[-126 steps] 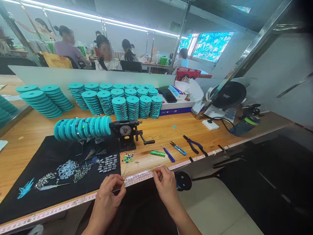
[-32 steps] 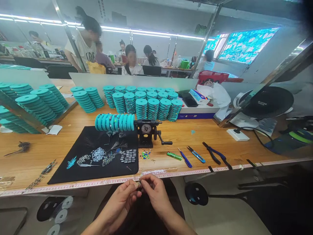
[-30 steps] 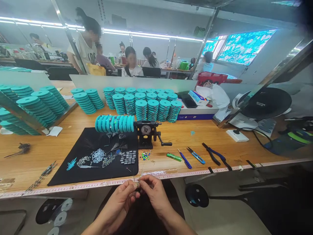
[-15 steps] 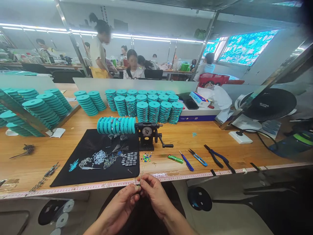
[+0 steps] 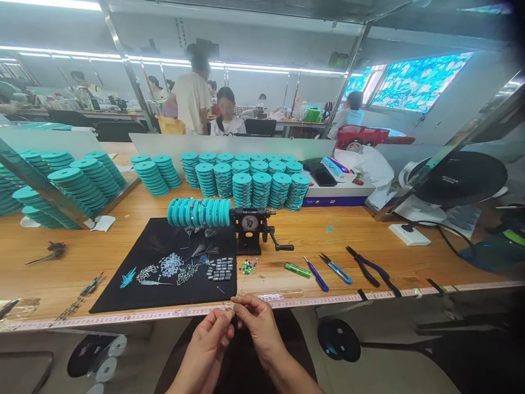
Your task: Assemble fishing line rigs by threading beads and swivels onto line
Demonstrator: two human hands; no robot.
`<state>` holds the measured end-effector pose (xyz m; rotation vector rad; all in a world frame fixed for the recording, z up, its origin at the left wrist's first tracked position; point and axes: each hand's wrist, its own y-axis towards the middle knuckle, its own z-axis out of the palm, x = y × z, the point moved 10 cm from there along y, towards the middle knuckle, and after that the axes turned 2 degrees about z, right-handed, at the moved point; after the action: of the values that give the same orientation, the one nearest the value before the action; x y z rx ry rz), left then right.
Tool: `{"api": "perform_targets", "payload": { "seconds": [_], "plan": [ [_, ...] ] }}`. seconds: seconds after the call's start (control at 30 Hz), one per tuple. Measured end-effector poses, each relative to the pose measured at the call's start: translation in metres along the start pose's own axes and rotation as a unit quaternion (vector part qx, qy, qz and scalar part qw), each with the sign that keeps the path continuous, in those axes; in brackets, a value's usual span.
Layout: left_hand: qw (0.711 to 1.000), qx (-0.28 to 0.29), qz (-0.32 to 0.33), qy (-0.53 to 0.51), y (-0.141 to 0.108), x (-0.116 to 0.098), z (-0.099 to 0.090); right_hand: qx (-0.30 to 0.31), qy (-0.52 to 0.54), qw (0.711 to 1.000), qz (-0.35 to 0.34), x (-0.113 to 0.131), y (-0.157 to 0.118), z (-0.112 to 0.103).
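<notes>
Wooden bench [image 5: 123, 205] carries teal spool stacks [image 5: 262, 189] and a full winder [image 5: 248, 227]; at its edge, your left hand [image 5: 207, 345] and right hand [image 5: 256, 328] pinch a tiny piece [image 5: 230, 313] on fine line, its finish unclear.

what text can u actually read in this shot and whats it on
Tape measure along the bench edge: printed numbers, too small to read
Dial on the hand-crank winder: markings too small to read
Black round disc: short pale word, too blurred to read
No other text can be read
</notes>
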<state>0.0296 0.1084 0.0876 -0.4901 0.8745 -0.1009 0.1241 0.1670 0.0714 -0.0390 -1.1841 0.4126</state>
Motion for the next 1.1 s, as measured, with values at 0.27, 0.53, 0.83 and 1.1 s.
{"api": "perform_targets", "payload": {
  "seconds": [0.27,0.53,0.83,1.1],
  "plan": [
    [1.0,-0.009,-0.019,-0.013,-0.001,0.002,-0.001,0.035,0.03,0.998,0.038,-0.007,0.003,0.006],
    [0.996,0.062,-0.065,0.022,0.004,0.001,0.008,0.093,0.079,0.989,0.082,0.001,-0.003,0.017],
    [0.973,0.152,-0.115,0.13,0.017,-0.007,0.016,0.056,0.08,0.994,0.048,0.006,-0.01,0.01],
    [0.956,0.191,-0.177,0.137,0.019,-0.01,0.028,0.039,0.106,0.993,0.031,0.007,-0.008,0.006]
  ]
}}
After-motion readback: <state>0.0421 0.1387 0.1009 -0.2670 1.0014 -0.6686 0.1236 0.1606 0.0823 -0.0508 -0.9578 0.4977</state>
